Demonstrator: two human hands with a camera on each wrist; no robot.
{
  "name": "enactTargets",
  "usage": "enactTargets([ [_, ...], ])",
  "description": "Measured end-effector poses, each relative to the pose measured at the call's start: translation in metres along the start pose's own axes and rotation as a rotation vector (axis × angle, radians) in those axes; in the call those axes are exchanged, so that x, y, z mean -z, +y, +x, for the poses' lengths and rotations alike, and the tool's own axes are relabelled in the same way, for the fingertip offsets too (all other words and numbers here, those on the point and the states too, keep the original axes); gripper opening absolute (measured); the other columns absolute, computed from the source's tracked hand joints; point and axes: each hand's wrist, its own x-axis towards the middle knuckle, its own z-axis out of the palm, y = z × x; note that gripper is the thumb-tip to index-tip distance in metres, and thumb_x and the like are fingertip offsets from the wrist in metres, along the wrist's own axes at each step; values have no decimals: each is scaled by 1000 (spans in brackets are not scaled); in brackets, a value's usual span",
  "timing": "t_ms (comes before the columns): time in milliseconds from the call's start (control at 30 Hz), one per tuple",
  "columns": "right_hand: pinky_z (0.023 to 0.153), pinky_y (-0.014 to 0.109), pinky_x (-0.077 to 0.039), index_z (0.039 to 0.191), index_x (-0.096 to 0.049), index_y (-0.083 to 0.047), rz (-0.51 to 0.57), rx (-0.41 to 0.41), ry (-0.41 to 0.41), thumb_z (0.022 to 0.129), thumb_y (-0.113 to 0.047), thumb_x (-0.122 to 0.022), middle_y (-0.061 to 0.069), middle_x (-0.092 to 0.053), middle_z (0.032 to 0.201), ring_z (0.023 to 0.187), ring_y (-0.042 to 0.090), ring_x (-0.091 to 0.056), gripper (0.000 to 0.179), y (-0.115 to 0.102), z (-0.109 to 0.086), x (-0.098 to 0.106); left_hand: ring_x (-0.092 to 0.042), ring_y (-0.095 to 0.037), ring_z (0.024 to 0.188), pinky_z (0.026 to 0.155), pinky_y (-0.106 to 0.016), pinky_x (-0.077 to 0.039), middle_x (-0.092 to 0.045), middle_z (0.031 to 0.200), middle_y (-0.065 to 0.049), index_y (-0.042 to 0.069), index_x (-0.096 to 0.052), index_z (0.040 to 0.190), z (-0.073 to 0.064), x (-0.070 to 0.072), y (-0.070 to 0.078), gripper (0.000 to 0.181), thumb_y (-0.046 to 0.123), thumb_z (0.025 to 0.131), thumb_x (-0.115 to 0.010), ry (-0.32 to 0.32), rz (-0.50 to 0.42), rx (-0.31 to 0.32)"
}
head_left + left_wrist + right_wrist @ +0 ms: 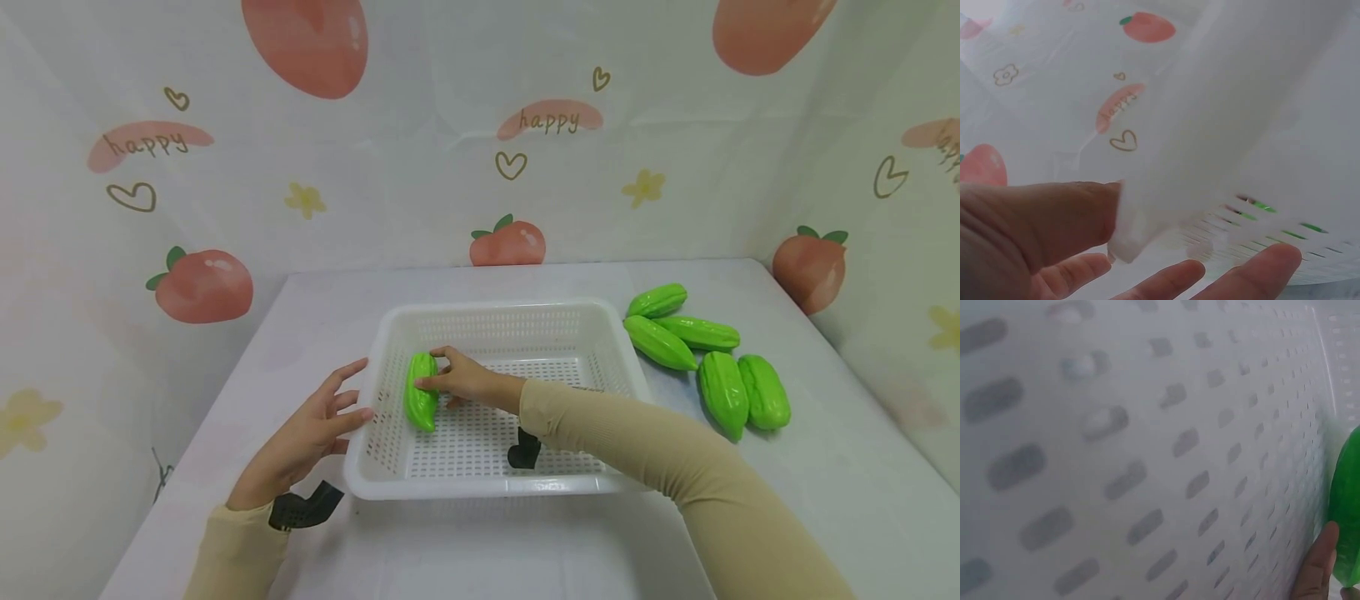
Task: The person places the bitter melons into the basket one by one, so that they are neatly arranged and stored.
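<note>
In the head view a white perforated plastic basket [510, 485] stands in the middle of the table. Inside it, by the left wall, a bright green ridged gourd [422, 400] lies lengthwise, and my right hand [468, 379] pinches it near its upper part between thumb and fingers. The right wrist view catches a fingertip [1319, 565] against the green skin at the far right. My left hand [318, 429] is at the basket's left rim, fingers spread and thumb touching the outside edge. Under the rim, its loosely extended fingers [1254, 275] show in the left wrist view.
Right of the basket lie several more green gourds, among them an upper one [657, 300] near the basket corner and a lower one [765, 392] towards the table's right edge. A white curtain [420, 167] printed with peaches encloses the table [495, 558].
</note>
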Motion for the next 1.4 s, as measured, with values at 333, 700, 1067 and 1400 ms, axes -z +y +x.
enactTargets([
  [333,77,37,-57,150,-25,-10,6,-4,-3,92,-27,-66,23,-50,134,119,33,-56,73,-2,-3,0,-63,-32,110,84,-52,-55,-39,147,-23,26,-8,154,0,0,0,83,19,93,-65,-1,-3,-3],
  [700,80,39,-57,149,-28,-10,12,-14,19,91,-28,-67,23,-50,136,118,34,-56,73,-4,-4,1,-63,-33,110,84,-52,-55,-38,148,-23,26,-9,154,-1,-1,0,84,19,93,-65,9,9,3],
  [1067,84,39,-57,146,-33,-5,-28,-31,27,90,-30,-68,23,-48,137,109,29,-58,70,-9,-6,12,-63,-33,109,83,-51,-56,-40,146,-23,26,-9,154,0,-1,0,83,18,93,-64,1,5,-7],
  [1400,88,40,-56,143,-37,-5,-73,-29,-7,91,-20,-67,21,-51,135,117,34,-57,62,-19,-18,31,-63,-32,109,83,-52,-56,-40,147,-23,26,-9,154,0,-2,0,84,18,93,-65,15,9,2],
])
